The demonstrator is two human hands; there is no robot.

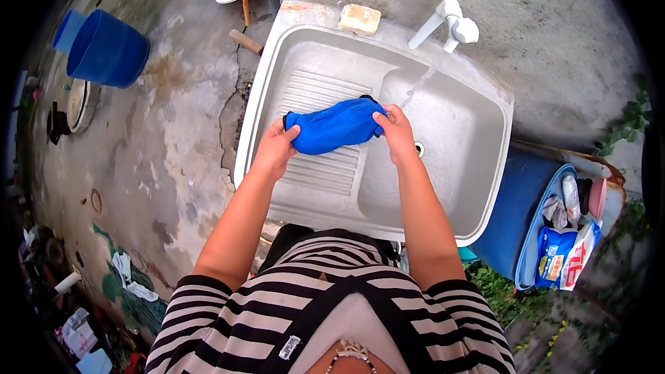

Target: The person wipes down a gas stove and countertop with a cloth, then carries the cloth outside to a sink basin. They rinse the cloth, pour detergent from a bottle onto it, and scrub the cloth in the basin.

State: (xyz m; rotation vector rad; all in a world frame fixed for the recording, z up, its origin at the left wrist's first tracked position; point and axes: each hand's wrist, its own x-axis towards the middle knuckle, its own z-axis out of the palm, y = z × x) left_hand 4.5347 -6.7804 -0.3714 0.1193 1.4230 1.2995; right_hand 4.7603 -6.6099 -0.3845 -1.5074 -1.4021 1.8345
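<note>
Both ends of a blue cloth (334,127) are gripped, the left hand (276,147) pinching one and the right hand (396,131) the other, over the ribbed board (322,176) of a pale sink (460,180) beside a concrete wall (547,41).

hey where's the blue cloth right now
Near the middle of the head view, the blue cloth is held between the left hand and the right hand, over the ribbed left side of the sink.
</note>
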